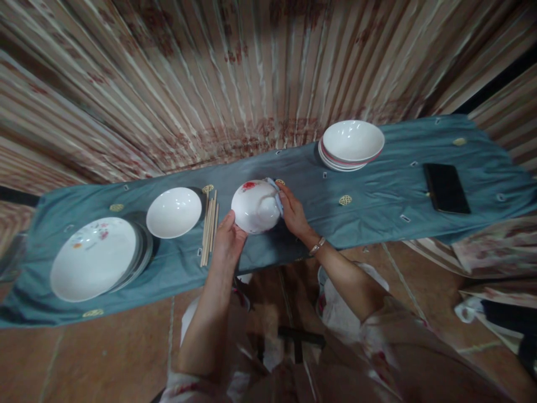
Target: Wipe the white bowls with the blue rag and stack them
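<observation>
A white bowl with a red flower [255, 208] is tilted on its side between my hands, its outside and foot facing me. My left hand [229, 238] grips its rim at the lower left, thumb on the outer wall. On the right side, my right hand [293, 212] presses a light blue cloth [277, 196] against the bowl; most of the cloth is hidden by the fingers. Several wooden chopsticks [210, 229] lie just left of my left hand. Beyond them stands a single white bowl [174, 212].
A stack of plates [94, 263] stands at the far left of the cloth-covered table [302, 235]. Stacked white bowls [353, 141] sit at the back right, and a black phone or tablet [447, 188] lies farther right. A pleated curtain [260, 84] hangs along the back edge.
</observation>
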The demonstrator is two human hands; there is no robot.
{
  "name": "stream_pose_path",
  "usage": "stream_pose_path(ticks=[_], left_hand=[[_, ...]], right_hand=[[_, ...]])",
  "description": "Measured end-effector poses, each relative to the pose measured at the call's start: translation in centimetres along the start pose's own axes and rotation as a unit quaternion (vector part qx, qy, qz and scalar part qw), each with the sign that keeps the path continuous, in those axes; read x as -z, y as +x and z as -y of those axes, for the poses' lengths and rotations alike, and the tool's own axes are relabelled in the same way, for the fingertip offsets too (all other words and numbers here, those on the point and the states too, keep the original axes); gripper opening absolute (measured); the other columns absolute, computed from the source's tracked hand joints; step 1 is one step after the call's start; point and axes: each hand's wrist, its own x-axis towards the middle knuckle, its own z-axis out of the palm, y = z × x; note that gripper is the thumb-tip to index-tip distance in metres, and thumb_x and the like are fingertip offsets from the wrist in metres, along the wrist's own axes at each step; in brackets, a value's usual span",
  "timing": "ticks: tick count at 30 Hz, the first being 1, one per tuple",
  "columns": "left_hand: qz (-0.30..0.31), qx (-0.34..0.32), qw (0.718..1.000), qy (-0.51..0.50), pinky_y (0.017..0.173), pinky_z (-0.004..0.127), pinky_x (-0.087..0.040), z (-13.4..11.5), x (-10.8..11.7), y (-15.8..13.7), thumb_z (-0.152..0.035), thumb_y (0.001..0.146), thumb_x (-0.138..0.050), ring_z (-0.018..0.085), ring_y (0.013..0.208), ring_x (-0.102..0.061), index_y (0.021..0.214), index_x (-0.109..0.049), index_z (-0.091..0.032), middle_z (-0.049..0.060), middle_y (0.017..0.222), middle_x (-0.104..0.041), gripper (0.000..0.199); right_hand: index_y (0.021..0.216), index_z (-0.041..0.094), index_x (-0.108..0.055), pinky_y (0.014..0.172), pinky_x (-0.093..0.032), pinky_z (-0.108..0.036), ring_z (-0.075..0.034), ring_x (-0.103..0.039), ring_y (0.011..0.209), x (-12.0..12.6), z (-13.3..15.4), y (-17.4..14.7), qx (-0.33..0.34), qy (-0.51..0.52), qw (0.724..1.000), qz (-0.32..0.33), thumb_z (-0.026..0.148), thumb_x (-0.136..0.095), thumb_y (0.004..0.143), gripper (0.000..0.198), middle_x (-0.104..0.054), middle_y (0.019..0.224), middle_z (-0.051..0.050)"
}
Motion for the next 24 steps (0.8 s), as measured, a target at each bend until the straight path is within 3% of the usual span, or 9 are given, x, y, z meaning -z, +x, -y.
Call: stream_pose_path(ticks=[6,11,15,19,24], left_hand=[[-0.035,0.034,0.999,-0.023,0.101,0.046,-0.058,-0.4,-0.8,0.7,-0.036,0.090,-0.064,0.029,0.129,-0.064,0.109,-0.074,-0.021,0.010,0.111,-0.080,0.026],[-0.049,0.034,0.998,-0.033,0.104,0.048,-0.056,-0.9,-1.8,0.7,-0.032,0.095,-0.057,0.029,0.133,-0.061,0.117,-0.071,-0.021,0.010,0.113,-0.079,0.029],[-0.075,0.029,0.995,-0.056,0.108,0.043,-0.055,-1.3,-2.3,0.6,-0.026,0.100,-0.047,0.025,0.135,-0.060,0.119,-0.070,-0.017,0.011,0.118,-0.078,0.031],[-0.060,0.019,0.997,-0.051,0.110,0.038,-0.053,-1.1,-1.8,0.9,-0.028,0.097,-0.055,0.023,0.136,-0.059,0.114,-0.069,-0.017,0.011,0.120,-0.077,0.025],[-0.022,-0.006,1.000,0.009,0.107,0.041,-0.055,-0.5,-0.6,1.6,-0.039,0.090,-0.068,0.027,0.135,-0.060,0.111,-0.070,-0.019,0.011,0.119,-0.077,0.029]], right_hand=[[0.151,0.017,-0.048,0.125,-0.038,-0.045,-0.022,-0.050,0.146,0.0,0.9,-1.2,0.011,0.005,1.000,-0.005,0.061,-0.029,0.105,0.067,-0.057,0.153,-0.015],[0.161,0.014,-0.027,0.128,-0.032,-0.047,-0.022,-0.036,0.155,-0.6,1.2,-3.1,0.042,-0.024,0.999,0.009,0.053,-0.027,0.107,0.067,-0.038,0.165,-0.018],[0.165,0.019,-0.010,0.129,-0.031,-0.051,-0.025,-0.028,0.159,-1.3,0.8,-4.7,0.087,-0.062,0.994,0.025,0.049,-0.032,0.107,0.069,-0.027,0.170,-0.017],[0.166,0.018,-0.001,0.128,-0.031,-0.058,-0.030,-0.023,0.160,-1.8,0.5,-5.9,0.120,-0.102,0.987,0.029,0.042,-0.035,0.106,0.072,-0.023,0.171,-0.020],[0.166,0.017,0.005,0.129,-0.028,-0.060,-0.030,-0.013,0.162,-1.5,1.4,-6.5,0.169,-0.156,0.972,0.047,0.031,-0.035,0.106,0.073,-0.012,0.173,-0.020]])
